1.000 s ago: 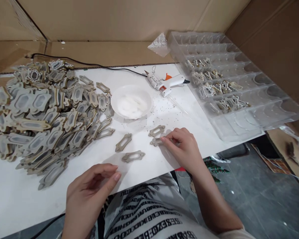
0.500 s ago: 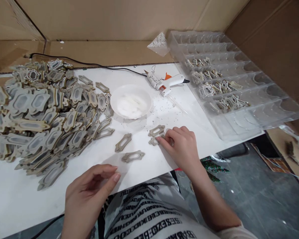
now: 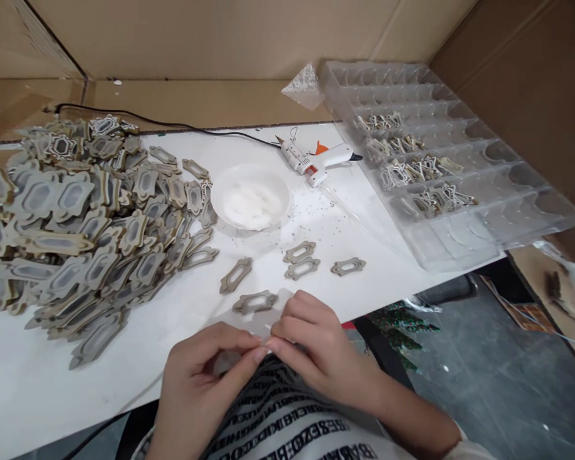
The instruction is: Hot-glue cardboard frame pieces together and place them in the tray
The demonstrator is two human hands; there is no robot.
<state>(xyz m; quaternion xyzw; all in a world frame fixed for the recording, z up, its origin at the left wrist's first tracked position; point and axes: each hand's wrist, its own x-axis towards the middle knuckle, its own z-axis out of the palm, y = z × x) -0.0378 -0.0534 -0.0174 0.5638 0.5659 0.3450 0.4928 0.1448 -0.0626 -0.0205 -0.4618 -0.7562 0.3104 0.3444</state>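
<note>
while left hand (image 3: 206, 377) and right hand (image 3: 314, 351) pinch together, tray (image 3: 522, 214) holds ornaments (image 3: 421, 169).

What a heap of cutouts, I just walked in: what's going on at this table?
A seated person works with bare hands at the front edge of a white table. The left hand and right hand meet there, fingertips pinched on a thin pale bit; what it is I cannot tell. Five loose frames lie flat just beyond, untouched. A big pile of frames sits to the left, a white bowl and glue gun farther back, and a clear tray with some pieces on the right.
</note>
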